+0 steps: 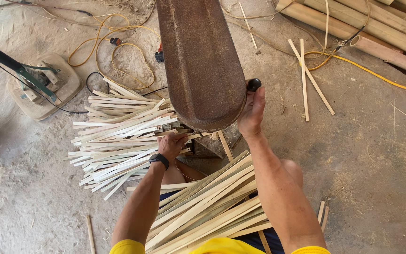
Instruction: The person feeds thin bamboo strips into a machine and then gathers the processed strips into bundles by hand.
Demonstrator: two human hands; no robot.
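Rusty machine housing (200,61) fills the upper middle, seen from above, over a dusty floor (377,164). Bamboo poles (377,23) lie at upper right, yellow cables (118,51) loop behind the machine, and a pile of pale cut strips (118,136) fans out on the left. A bundle of longer slats (207,202) rests across the person's lap. Right hand (251,113) grips the housing edge by a black knob (253,84), fingers curled on the rim. Left hand (171,145), with a black wristband (159,160), has its fingers closed on a strip (198,135) right under the housing; the working part is hidden. Likely risks: fingers drawn too close to that hidden part, the lap bundle sliding off, or cables snagging.
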